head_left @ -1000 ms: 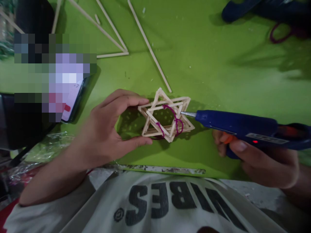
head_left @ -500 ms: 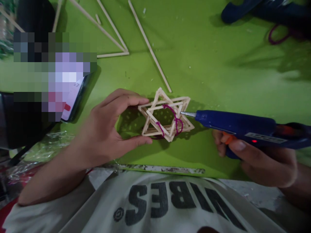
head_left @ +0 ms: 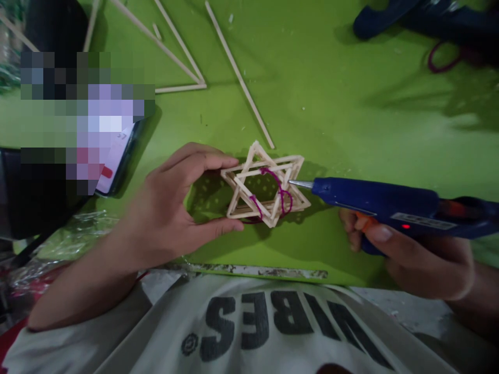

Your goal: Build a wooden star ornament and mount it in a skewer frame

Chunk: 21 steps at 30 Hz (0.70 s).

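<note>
My left hand [head_left: 171,208] pinches the left side of a six-pointed star frame [head_left: 249,197] made of thin wooden sticks, thumb below and fingers above. Magenta thread [head_left: 284,197] is wound around the star's right part. My right hand [head_left: 409,254] grips a blue hot glue gun [head_left: 390,202] with a finger on its orange trigger; a red light glows on the gun. The metal nozzle [head_left: 300,184] touches the star's right side near the thread. The star rests on a bright green table [head_left: 331,104].
A phone [head_left: 117,158] lies at the left beside a blurred patch. Long wooden sticks [head_left: 239,75] and a stick triangle [head_left: 175,62] lie at the back. A dark blue object [head_left: 421,21] and a purple loop [head_left: 444,59] sit far right. Crinkled plastic [head_left: 66,244] lies near left.
The glue gun has crept slightly to the left, its nozzle a touch deeper against the star. My left hand and the star stay put.
</note>
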### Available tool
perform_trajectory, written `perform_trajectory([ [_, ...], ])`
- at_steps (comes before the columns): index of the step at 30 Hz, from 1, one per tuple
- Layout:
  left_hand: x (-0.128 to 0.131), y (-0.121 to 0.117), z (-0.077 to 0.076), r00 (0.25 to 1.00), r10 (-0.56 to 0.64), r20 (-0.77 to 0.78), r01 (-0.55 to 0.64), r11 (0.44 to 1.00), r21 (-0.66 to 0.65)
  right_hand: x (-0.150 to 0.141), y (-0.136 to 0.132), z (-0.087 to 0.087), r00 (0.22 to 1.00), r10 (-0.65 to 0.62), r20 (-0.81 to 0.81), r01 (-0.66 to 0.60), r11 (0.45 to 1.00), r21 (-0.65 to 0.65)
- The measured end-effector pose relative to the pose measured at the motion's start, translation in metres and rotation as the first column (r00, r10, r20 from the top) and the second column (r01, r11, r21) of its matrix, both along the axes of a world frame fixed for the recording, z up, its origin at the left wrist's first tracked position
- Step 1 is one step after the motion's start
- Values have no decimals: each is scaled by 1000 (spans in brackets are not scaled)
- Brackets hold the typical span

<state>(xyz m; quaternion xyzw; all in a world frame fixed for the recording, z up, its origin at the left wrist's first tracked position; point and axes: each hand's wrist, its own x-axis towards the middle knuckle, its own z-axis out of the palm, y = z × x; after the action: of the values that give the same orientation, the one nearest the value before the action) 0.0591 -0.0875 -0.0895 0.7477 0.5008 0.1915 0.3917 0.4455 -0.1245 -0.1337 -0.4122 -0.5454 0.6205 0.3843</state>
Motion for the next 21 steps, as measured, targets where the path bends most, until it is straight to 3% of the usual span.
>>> perform_trajectory([
  [10, 0, 0, -1, 1000, 13, 9, -13, 1000, 2, -9, 7, 5, 999, -14, 37, 10, 994, 109],
  [16, 1, 0, 0, 1000, 21, 5, -21, 1000, 2, -5, 3, 4, 999, -9, 45, 7, 999, 45],
  [21, 0, 0, -1, 1000, 18, -1, -18, 1000, 11, -2, -6, 3, 989, -103, 102, 96, 993, 72],
])
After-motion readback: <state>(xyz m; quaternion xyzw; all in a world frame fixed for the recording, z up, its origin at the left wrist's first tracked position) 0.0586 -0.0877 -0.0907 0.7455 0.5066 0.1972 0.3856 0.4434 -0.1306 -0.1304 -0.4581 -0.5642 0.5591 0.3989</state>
